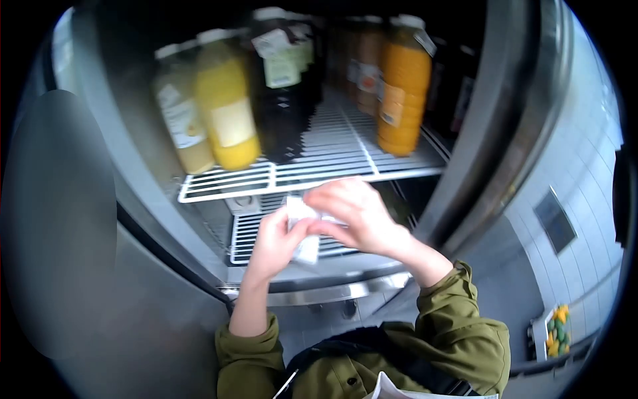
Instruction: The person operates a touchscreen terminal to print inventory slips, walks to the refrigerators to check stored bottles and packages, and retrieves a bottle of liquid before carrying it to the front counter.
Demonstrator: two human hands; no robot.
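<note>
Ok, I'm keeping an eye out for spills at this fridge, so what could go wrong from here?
The yellow bottle stands near the front edge of the upper shelf; a raised left hand might knock it. The small white item between the left and right hands could slip onto the wire rack below.

Bottles [226, 106] on upper rack [332, 126]; lower rack [244, 234] beneath; produce crate [541, 336] right.

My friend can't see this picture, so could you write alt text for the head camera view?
A person's left hand and right hand hold a small white item before an open fridge. Bottles of yellow, dark and orange drink stand on its wire shelf.
</note>
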